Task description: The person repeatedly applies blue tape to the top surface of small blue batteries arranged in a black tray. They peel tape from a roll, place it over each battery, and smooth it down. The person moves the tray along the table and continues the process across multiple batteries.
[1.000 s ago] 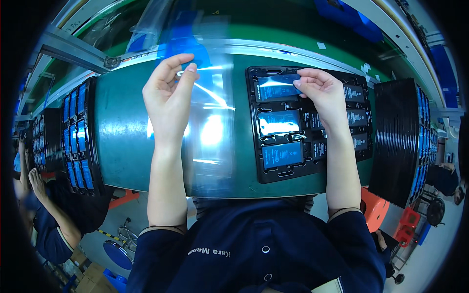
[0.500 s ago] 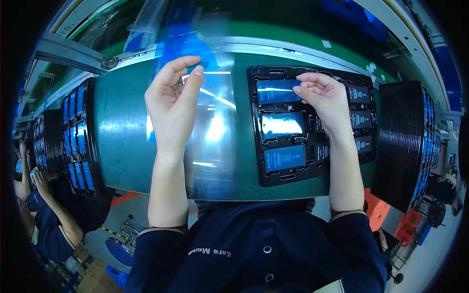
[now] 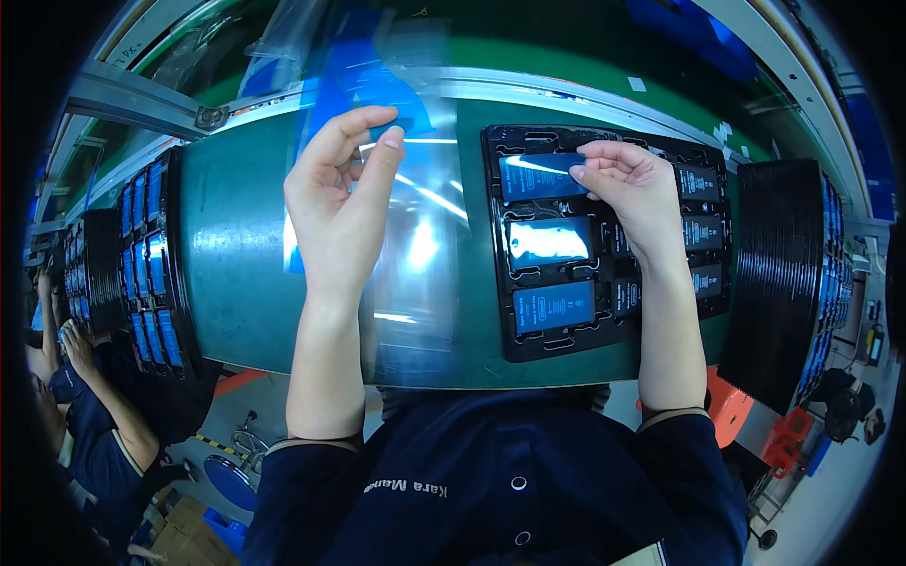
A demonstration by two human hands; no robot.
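Observation:
My right hand (image 3: 630, 184) pinches the right end of a flat blue battery (image 3: 540, 177) between thumb and fingers. That battery is at the upper left pocket of a black tray (image 3: 557, 349), and a glare streak crosses it. I cannot tell whether it is lifted. Below it in the tray lie a glare-covered battery (image 3: 550, 241) and another blue battery (image 3: 555, 306). My left hand (image 3: 338, 193) is raised over clear plastic film (image 3: 415, 311), thumb and forefinger nearly together. A small dark edge shows at their tips; what they hold cannot be made out.
Tall stacks of black trays (image 3: 769, 274) stand right of the tray, and a battery-filled tray (image 3: 151, 264) stands at the left. Blue film (image 3: 382, 80) lies beyond my left hand. A metal rail (image 3: 528, 85) runs along the green table's (image 3: 236, 311) far side. A co-worker (image 3: 104, 424) sits far left.
My left hand has shifted slightly right. My right hand keeps its pinch on the battery, and the glare streak on it has changed its slant. The view has moved a little.

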